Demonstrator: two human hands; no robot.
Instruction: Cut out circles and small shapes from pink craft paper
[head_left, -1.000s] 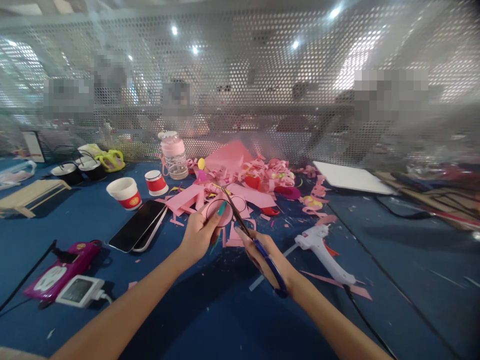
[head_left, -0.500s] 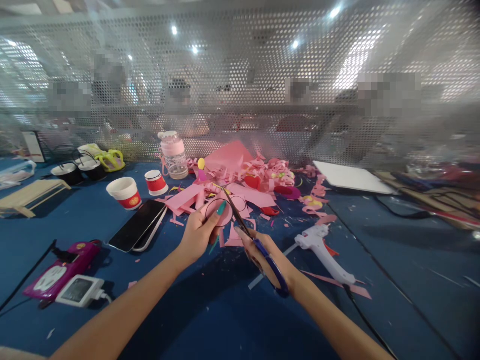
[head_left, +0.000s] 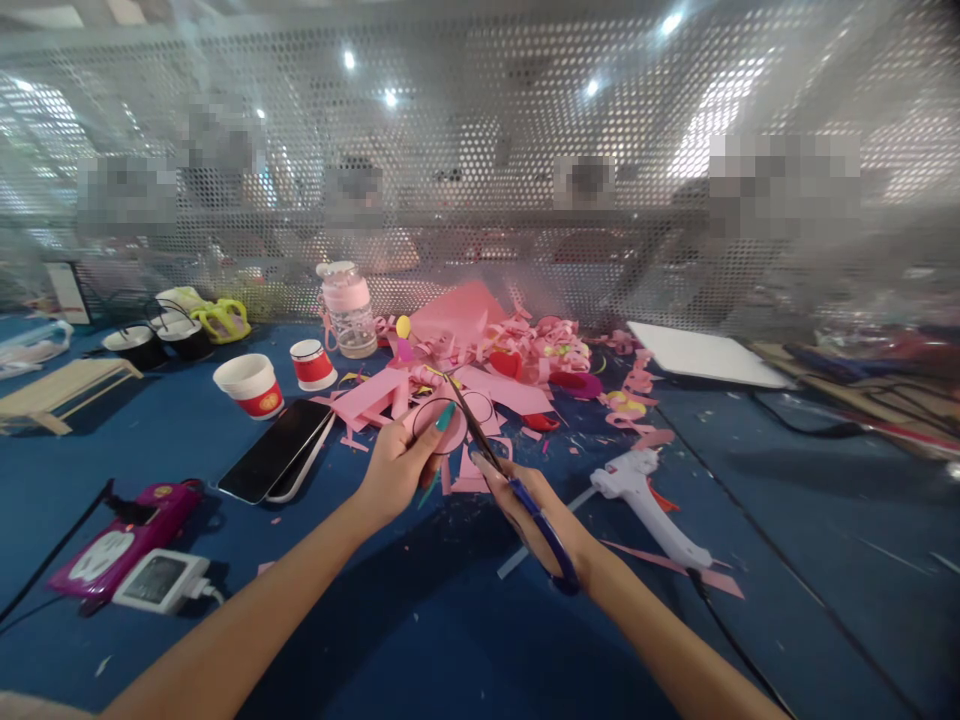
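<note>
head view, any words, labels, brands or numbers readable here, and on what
No text can be read.
Two red-banded paper cups: gold marks, too blurred to read.
Small white device with a screen: display too small to read.
Pink power strip: white graphic, no legible words.
Phone: screen dark.

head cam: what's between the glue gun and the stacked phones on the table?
In the head view, between the glue gun and the phones: the left hand holding a pink paper piece, the right hand with blue-handled scissors, plus pink scraps.
</note>
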